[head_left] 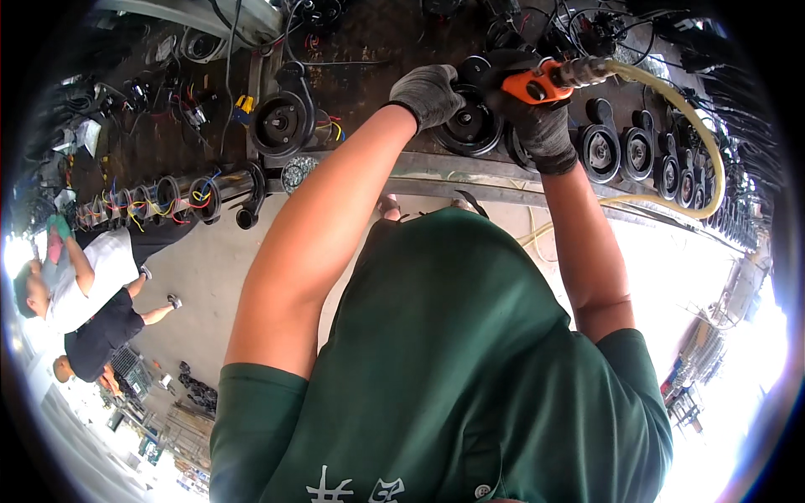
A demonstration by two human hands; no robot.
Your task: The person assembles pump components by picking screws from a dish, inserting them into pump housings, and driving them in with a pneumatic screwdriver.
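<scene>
Both of my hands wear dark grey knitted gloves. My left hand is closed on the upper left rim of a black round housing with a narrow arm, lying at the bench's near edge. Its fingertips are partly hidden behind the part. My right hand, beside it, is wrapped round an orange air-powered driver. A pale yellow hose runs from the tool's metal fitting and loops down to the right. The driver's dark front end is over the housing's right side; I cannot tell whether its tip touches.
Similar black housings line the bench to the right. Another housing is at left, past which cylindrical parts trail coloured wires. A metal rail edges the bench. Two people are at the far left.
</scene>
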